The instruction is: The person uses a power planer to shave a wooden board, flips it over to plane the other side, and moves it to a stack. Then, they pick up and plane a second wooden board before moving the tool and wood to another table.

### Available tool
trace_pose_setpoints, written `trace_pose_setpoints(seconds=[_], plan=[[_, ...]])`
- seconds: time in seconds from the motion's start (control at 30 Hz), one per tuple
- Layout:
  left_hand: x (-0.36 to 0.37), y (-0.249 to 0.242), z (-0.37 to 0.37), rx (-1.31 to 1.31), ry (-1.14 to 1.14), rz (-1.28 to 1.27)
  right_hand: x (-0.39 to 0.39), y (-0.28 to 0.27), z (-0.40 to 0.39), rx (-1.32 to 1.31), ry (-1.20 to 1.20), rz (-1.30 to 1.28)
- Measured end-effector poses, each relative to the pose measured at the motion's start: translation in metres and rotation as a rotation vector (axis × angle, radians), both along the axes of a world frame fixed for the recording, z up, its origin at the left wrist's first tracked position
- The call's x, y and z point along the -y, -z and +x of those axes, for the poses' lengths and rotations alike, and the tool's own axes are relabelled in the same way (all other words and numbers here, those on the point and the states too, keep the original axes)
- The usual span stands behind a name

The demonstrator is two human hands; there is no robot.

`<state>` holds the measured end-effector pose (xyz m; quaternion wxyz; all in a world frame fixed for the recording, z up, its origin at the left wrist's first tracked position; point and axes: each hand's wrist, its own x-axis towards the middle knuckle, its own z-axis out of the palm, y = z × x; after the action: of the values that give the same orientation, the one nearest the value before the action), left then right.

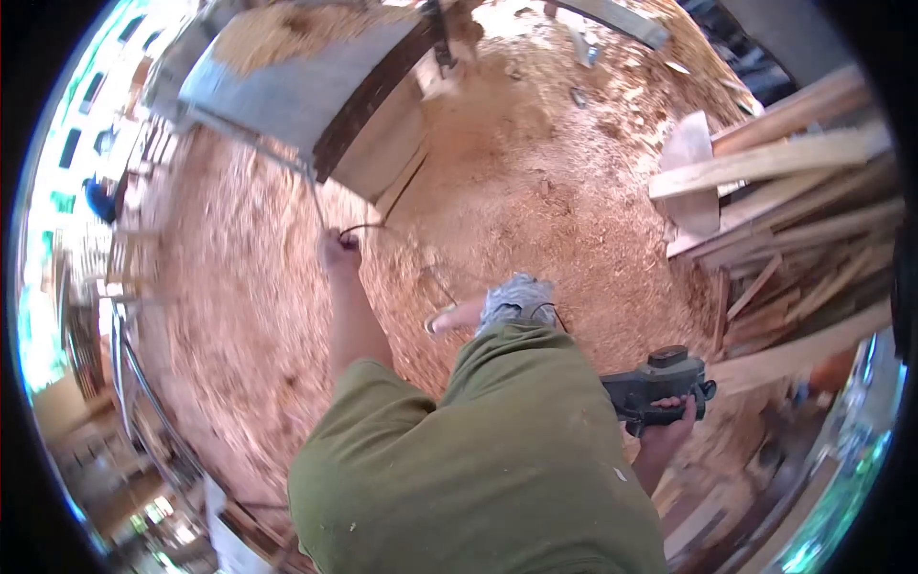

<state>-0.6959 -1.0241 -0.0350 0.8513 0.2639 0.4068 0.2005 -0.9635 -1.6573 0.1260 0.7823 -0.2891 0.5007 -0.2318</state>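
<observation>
My left hand (339,253) is stretched forward with its fingers closed round a thin dark cord (365,227), beside the corner of a grey-topped table. The cord curves off to the right of the fist. Low on the right, my right hand (677,413) grips a dark power tool (655,385) that looks like an electric hand planer, held beside my body. Part of the tool's handle is hidden by the fingers. My foot (457,317) in a sandal shows on the ground below.
Wood shavings (535,191) cover the ground. The grey-topped table (287,100) stands ahead on the left, shavings heaped on it. A stack of boards (794,201) juts in from the right. Another board (612,21) lies at the back. Metal bars (134,373) stand at the left.
</observation>
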Motion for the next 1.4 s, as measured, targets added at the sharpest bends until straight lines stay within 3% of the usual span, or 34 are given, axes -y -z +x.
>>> trace_pose_setpoints(seconds=[0.07, 0.13, 0.27, 0.33, 0.37, 0.5, 0.6, 0.67, 0.73, 0.77, 0.8, 0.9, 1.07, 1.13, 1.2, 1.3, 1.37, 1.4], plan=[[-0.006, 0.010, -0.003, -0.111, 0.204, 0.063, 0.027, -0.001, 0.017, -0.005, -0.111, 0.004], [0.012, -0.010, 0.004, -0.286, 0.237, 0.152, 0.033, -0.003, 0.031, -0.003, -0.208, 0.006], [0.037, -0.029, 0.022, -0.357, 0.268, 0.257, 0.031, -0.003, 0.044, -0.058, -0.342, -0.022], [0.022, -0.018, 0.030, -0.434, 0.384, 0.530, 0.016, -0.003, 0.055, -0.094, -0.307, -0.030], [0.019, -0.018, 0.034, -0.393, 0.248, 0.602, 0.010, -0.001, 0.062, -0.126, -0.255, -0.019], [-0.070, 0.006, 0.063, -0.631, 0.273, 0.850, -0.025, 0.007, 0.075, -0.137, -0.264, -0.023], [-0.138, 0.016, 0.088, -0.565, 0.429, 0.653, -0.076, 0.004, 0.081, -0.160, -0.210, -0.044], [-0.163, 0.027, 0.106, -0.420, 0.606, 0.299, -0.115, -0.004, 0.080, -0.202, -0.226, -0.076], [-0.160, 0.044, 0.123, -0.321, 0.472, 0.084, -0.147, -0.013, 0.084, -0.206, -0.202, -0.080], [-0.167, 0.065, 0.132, -0.245, 0.561, 0.009, -0.159, -0.018, 0.087, -0.193, -0.203, -0.083], [-0.153, 0.059, 0.140, -0.379, 0.441, 0.049, -0.169, -0.021, 0.088, -0.195, -0.186, -0.086], [-0.147, 0.086, 0.164, -0.548, 0.446, 0.204, -0.192, -0.033, 0.089, -0.225, -0.216, -0.134], [-0.160, 0.113, 0.163, -0.437, 0.398, 0.163, -0.220, -0.050, 0.096, -0.289, -0.216, -0.173], [-0.173, 0.120, 0.157, -0.484, 0.649, 0.177, -0.222, -0.050, 0.103, -0.319, -0.215, -0.162], [-0.148, 0.077, 0.152, -0.675, 0.785, 0.212, -0.225, -0.050, 0.109, -0.351, -0.230, -0.152], [-0.130, 0.121, 0.158, -0.633, 0.644, 0.269, -0.227, -0.045, 0.115, -0.371, -0.255, -0.129], [-0.132, 0.160, 0.163, -0.295, 0.374, 0.161, -0.228, -0.040, 0.113, -0.347, -0.272, -0.133], [-0.139, 0.137, 0.161, -0.299, 0.381, 0.168, -0.231, -0.039, 0.112, -0.350, -0.265, -0.126]])
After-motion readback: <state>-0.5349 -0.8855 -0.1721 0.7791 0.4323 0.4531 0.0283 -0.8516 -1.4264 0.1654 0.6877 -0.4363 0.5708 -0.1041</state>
